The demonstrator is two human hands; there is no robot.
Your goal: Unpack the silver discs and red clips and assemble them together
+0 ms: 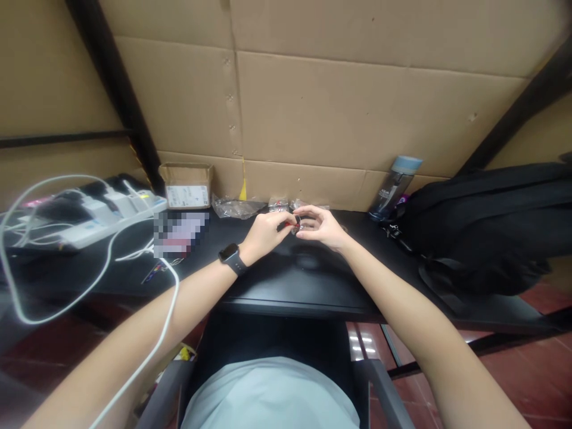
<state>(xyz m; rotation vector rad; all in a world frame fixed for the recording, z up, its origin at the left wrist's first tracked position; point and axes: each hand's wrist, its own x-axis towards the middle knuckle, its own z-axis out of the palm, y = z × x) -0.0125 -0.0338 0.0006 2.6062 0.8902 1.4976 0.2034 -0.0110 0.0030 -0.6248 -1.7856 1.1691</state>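
A small red and dark thing with a shiny, curved edge (295, 226) is between my two hands above the black desk (286, 280); its kind is too small and blurred to make out. My left hand (269, 231), with a black watch (232, 256) on the wrist, pinches it from the left. From the right, my right hand (325, 229) curves its thumb and fingers around its other side. Behind my hands, small clear plastic bags (279, 204) with something red in them lie by the cardboard wall.
To the left are a white power strip (96, 229) with plugs, a loose white cable (174, 286) crossing over my left forearm, and a small cardboard box (186, 185). Crumpled clear plastic (236, 207) lies beside the box. A bottle (393, 189) and black backpack (487, 226) occupy the right.
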